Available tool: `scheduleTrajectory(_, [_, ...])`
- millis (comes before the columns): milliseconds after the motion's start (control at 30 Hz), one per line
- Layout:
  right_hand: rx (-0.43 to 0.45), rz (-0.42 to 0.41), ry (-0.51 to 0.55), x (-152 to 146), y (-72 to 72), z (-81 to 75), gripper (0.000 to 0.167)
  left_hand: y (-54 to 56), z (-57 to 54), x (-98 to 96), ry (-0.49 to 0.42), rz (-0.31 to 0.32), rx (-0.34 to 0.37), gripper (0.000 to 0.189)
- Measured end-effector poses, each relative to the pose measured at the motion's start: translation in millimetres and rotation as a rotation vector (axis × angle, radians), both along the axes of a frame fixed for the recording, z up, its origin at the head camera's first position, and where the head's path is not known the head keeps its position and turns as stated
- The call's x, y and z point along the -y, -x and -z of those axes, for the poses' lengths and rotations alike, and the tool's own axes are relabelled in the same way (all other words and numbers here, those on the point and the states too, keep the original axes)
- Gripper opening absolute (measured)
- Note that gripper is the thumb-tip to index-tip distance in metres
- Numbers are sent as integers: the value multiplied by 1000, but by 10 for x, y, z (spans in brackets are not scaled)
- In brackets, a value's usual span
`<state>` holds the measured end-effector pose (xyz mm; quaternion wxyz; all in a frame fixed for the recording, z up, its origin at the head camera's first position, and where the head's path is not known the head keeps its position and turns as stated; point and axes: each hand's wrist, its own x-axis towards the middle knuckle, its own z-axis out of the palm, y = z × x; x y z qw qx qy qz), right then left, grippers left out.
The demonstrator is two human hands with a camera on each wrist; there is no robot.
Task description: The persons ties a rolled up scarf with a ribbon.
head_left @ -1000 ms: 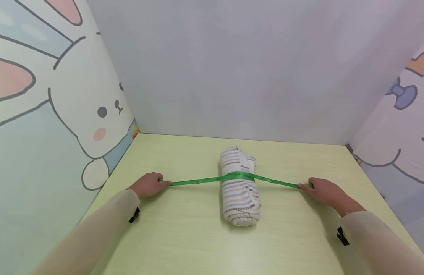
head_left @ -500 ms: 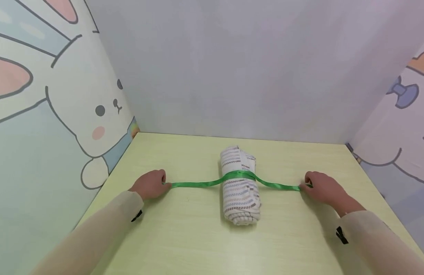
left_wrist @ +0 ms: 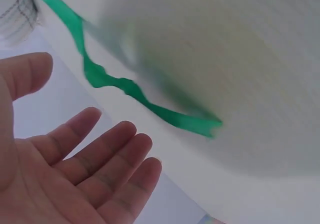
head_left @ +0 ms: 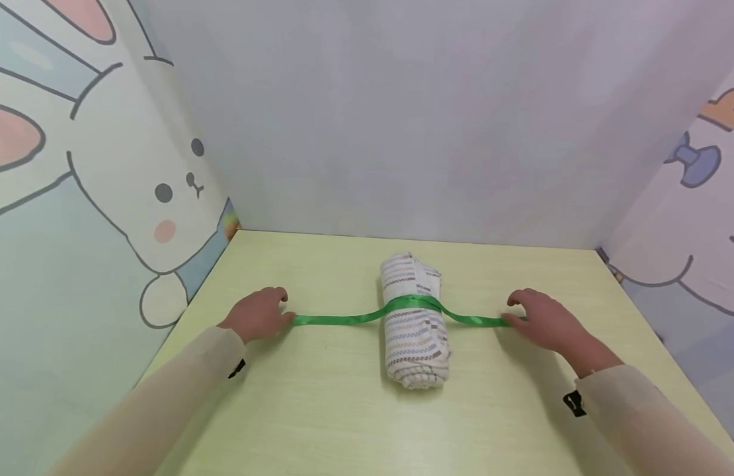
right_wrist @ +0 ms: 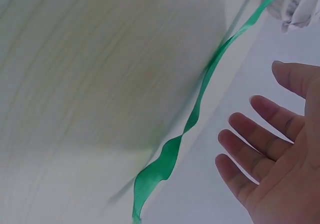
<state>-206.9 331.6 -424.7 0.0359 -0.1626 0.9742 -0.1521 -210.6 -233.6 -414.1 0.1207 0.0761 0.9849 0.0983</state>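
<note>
The four fingers (left_wrist: 107, 166) and one thumb of my left hand (head_left: 256, 316) are loosely extended, the thumb held wide of the rest; the same five on my right hand (head_left: 544, 320) are relaxed and apart, lightly bent. Just beside each hand lies one of two tails of a single green satin ribbon (head_left: 337, 320), and the wrist views show a gap between tail and fingers. Between my hands, near the middle of the table (head_left: 319, 423), the ribbon wraps one rolled striped cloth (head_left: 416, 347), which lies lengthwise away from me. Two beige sleeves cover my arms, the left sleeve (head_left: 164, 396) and the right sleeve (head_left: 647, 416), each with one small black piece by the cuff. Beyond the table stands one plain wall (head_left: 391, 119), flanked by two cartoon-printed walls, the left bearing one rabbit (head_left: 120, 165).
</note>
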Motion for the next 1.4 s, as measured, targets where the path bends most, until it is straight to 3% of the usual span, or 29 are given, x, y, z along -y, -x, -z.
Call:
scheduleTrajectory(233, [-1, -5, 81, 226, -6, -7, 41, -11, -185, -150, -95, -9, -38, 53])
scheduleTrajectory(367, [28, 17, 142, 358, -20, -11, 46, -33, -211, -279, -190, -20, -38, 54])
scheduleTrajectory(567, [41, 23, 190, 532, -28, -7, 47, -65, -145, -442, -352, -40, -22, 57])
scheduleTrajectory(867, [64, 46, 262, 691, -49, 36, 46, -161, -29, -660, -746, -115, 36, 55])
scheduleTrajectory(1233, [34, 80, 356, 808, -123, 96, 44, -304, 152, -959, -1253, -265, 145, 49])
scheduleTrajectory(1400, [48, 113, 449, 913, -179, 110, 41, -345, 244, -1114, -1317, -289, 193, 49])
